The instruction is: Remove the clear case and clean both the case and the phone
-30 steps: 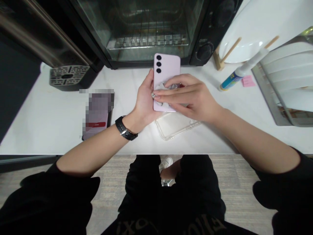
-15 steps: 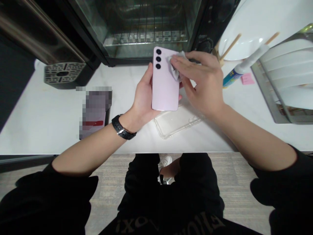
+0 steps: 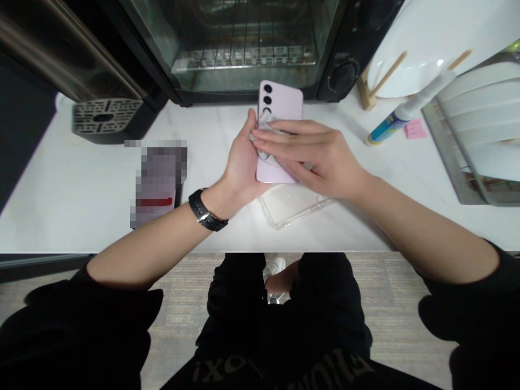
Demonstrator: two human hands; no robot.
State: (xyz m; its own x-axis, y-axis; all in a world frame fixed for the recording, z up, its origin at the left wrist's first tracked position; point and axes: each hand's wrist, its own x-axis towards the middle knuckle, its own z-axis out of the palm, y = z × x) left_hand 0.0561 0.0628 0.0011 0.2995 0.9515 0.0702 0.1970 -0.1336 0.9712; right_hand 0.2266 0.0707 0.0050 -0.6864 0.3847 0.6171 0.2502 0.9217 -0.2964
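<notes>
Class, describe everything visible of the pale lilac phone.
The pale lilac, round-cornered rectangular phone looks smooth. Its back faces up, three dark round lenses lined up at upper left. The left hand's grip holds it above the white countertop; the right hand's grip holds a crumpled whitish tissue against its back, covering the middle.

Bare table (image 3: 85, 179) at the left of the frame gives a clear way in, narrowing between the pixelated object (image 3: 162, 179) and the left hand (image 3: 244, 157). The oven (image 3: 244, 54) walls off the top centre, and a slotted drip tray (image 3: 108, 116) juts in at upper left. Between the right hand (image 3: 317, 154) and the dish rack (image 3: 447, 157) there's passing room, though a blue-and-white tube (image 3: 388, 125) blocks the upper part.
</notes>
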